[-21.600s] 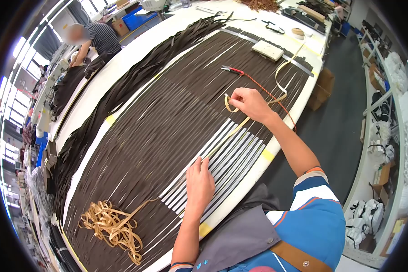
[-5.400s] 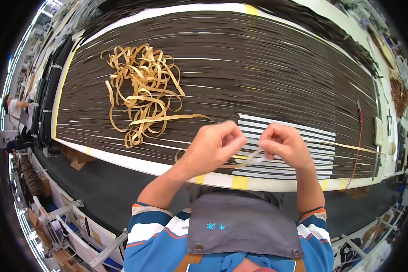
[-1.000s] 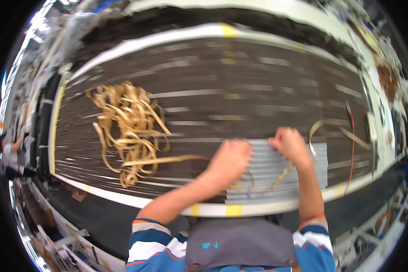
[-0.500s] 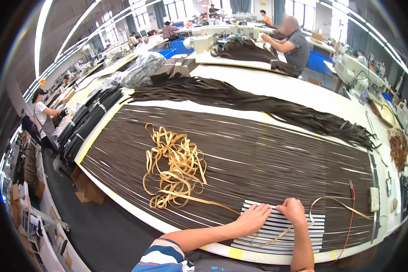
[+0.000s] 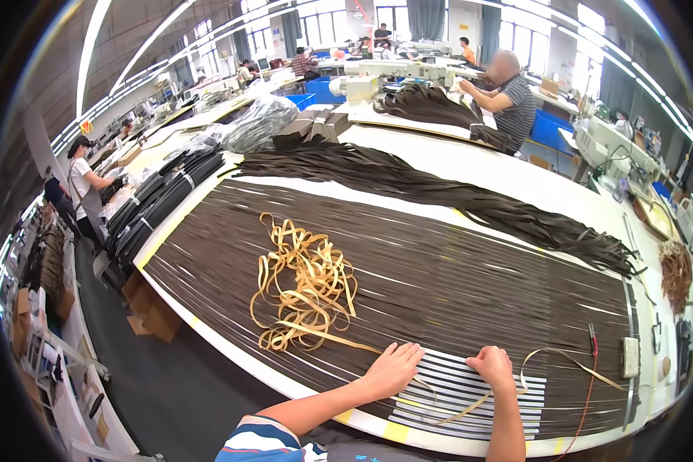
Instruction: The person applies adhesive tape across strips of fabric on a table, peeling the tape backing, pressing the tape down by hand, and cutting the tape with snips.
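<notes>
Dark brown flat strips [image 5: 377, 277] lie side by side across the table. Near the front edge, a patch of white-and-dark stripes [image 5: 446, 385] shows between my hands. At the left border of that patch, my left hand [image 5: 395, 371] lies with its fingers stretched over the strips. My right hand [image 5: 493, 367] is curled at the patch's upper right, thumb and fingers pressed together; what they pinch is hidden. A tan strip [image 5: 339, 337] runs from a loose tangled heap [image 5: 304, 281] to my left hand. Its loose end [image 5: 562, 353] loops out to the right of my right hand.
Red-handled tweezers [image 5: 594, 344] and a pale block [image 5: 630, 357] lie at the right. A long bundle of dark strips [image 5: 431, 185] spans the table's back. Bundled strips [image 5: 158, 204] rest at the left. A person in a striped shirt [image 5: 517, 108] works across the table.
My left hand has slid left, away from my right hand, and more of the striped patch shows between them. My right hand stays near the patch's upper right. The whole view has shifted slightly.
</notes>
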The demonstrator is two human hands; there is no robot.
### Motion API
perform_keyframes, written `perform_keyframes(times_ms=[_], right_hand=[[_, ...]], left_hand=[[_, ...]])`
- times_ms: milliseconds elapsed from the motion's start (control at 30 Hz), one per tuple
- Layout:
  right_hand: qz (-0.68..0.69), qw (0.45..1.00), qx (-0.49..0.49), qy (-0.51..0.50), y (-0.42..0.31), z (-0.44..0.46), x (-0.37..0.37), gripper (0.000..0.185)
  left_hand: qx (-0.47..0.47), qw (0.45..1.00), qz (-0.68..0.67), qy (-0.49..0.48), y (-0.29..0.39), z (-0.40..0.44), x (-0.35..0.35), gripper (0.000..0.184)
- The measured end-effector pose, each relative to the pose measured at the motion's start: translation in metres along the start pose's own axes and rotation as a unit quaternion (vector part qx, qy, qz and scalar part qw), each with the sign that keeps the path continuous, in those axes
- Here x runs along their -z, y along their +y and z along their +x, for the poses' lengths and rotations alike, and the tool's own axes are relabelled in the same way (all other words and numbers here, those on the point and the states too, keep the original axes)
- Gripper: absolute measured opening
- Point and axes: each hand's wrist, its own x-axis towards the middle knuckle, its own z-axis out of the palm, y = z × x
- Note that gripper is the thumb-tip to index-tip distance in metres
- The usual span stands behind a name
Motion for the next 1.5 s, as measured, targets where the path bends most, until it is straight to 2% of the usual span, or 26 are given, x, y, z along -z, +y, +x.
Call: perform_keyframes(times_ms=[367, 900, 1033, 1067, 1167, 1200, 1233, 1267, 1333, 1400, 1433, 1500], right_hand=[[-0.013, 1.0, 0.002, -0.013, -0.004, -0.003, 0.003, 0.029], [-0.002, 1.0, -0.006, -0.005, -0.005, -0.004, 0.003, 0.029], [0.0, 0.999, 0.033, 0.02, 0.005, 0.004, -0.004, 0.029], [0.001, 0.998, 0.054, 0.032, 0.005, 0.004, -0.005, 0.029], [-0.003, 0.998, 0.061, 0.025, 0.003, 0.004, -0.007, 0.03], [0.009, 0.999, 0.048, 0.006, -0.003, 0.002, 0.0, 0.029], [0.025, 0.999, 0.042, -0.004, -0.003, -0.004, 0.003, 0.028], [0.018, 0.999, 0.029, -0.009, 0.005, -0.008, -0.002, 0.028], [-0.003, 0.999, 0.048, 0.025, 0.007, 0.001, -0.006, 0.028], [-0.014, 0.998, 0.056, 0.019, 0.01, 0.005, -0.007, 0.028], [0.001, 0.999, 0.026, -0.02, 0.004, 0.003, 0.0, 0.029], [-0.011, 0.999, 0.033, 0.007, 0.006, 0.003, -0.005, 0.027]], left_hand=[[-0.005, 1.0, 0.009, 0.027, 0.004, -0.002, 0.0, 0.049], [-0.033, 0.999, 0.032, 0.001, 0.008, 0.001, -0.002, 0.048], [-0.024, 0.997, 0.065, -0.038, 0.01, -0.001, 0.009, 0.047], [-0.026, 0.993, 0.107, -0.042, 0.008, -0.003, 0.008, 0.052], [0.002, 0.996, 0.063, -0.067, 0.022, 0.007, 0.023, 0.05], [0.001, 1.0, 0.011, -0.023, 0.024, 0.009, 0.015, 0.047], [-0.015, 1.0, -0.009, 0.007, 0.031, 0.015, 0.015, 0.045], [-0.034, 0.999, -0.036, -0.014, 0.038, 0.016, 0.009, 0.045], [-0.073, 0.996, -0.049, 0.016, 0.045, 0.027, -0.006, 0.045], [-0.111, 0.991, -0.073, -0.015, 0.049, 0.037, -0.024, 0.048], [-0.113, 0.991, -0.07, -0.035, 0.053, 0.044, -0.031, 0.049], [-0.121, 0.991, -0.057, -0.025, 0.06, 0.051, -0.037, 0.049]])
